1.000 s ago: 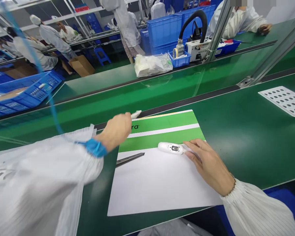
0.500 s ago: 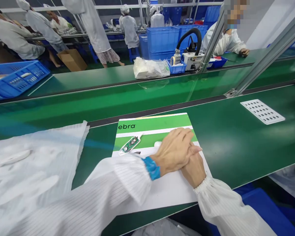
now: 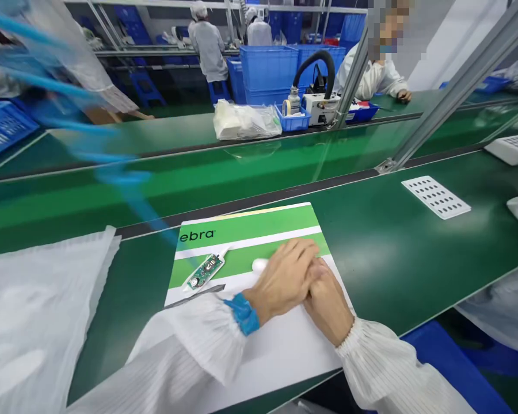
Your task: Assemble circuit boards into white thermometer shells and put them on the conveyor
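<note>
- Green workbench [image 3: 371, 230] across the view; far bench beyond, behind a glass panel on aluminium posts;
- Stacked blue plastic crates [image 3: 267, 69] on the far side; white bench machine [image 3: 319, 103] with black hose just beside them; bag of white items [image 3: 246, 122] on the far bench; seated co-worker [image 3: 373, 75] beyond, one hand on the bench;
- Printed sheet [image 3: 250, 230] flat on the near bench, green and white stripes; "ebra" the only legible word, top left;
- White perforated plate [image 3: 435, 196] on the bench, well right of the sheet;
- Left hand [image 3: 280, 282] and right hand [image 3: 328, 302] together on the sheet, left over right; blue cuff [image 3: 244, 313] at left wrist; any grip on the white part impossible to tell;
- White plastic part [image 3: 259, 264] mostly hidden, touching the left fingers;
- Green circuit board [image 3: 205, 271] on the sheet, left of the hands; long axis slanted, narrow end up and right; markings too small to read.
</note>
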The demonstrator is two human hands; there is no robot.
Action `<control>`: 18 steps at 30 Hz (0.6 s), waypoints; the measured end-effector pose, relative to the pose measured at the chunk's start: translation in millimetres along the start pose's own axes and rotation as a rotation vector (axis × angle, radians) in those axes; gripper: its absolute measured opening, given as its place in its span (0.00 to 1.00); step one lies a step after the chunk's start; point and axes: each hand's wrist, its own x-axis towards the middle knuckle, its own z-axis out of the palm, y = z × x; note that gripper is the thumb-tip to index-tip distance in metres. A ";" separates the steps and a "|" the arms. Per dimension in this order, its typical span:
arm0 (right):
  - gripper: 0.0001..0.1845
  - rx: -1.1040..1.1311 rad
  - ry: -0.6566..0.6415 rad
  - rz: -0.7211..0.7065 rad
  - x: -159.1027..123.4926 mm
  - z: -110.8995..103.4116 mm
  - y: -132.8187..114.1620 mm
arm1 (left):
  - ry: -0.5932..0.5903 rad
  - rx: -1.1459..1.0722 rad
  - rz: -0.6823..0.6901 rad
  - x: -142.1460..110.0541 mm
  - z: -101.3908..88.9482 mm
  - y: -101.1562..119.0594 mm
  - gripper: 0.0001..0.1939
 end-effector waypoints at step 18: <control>0.18 0.816 -0.069 0.464 100.2 -22.6 8.3 | 0.134 -0.989 -0.462 -27.7 -24.7 -2.2 0.20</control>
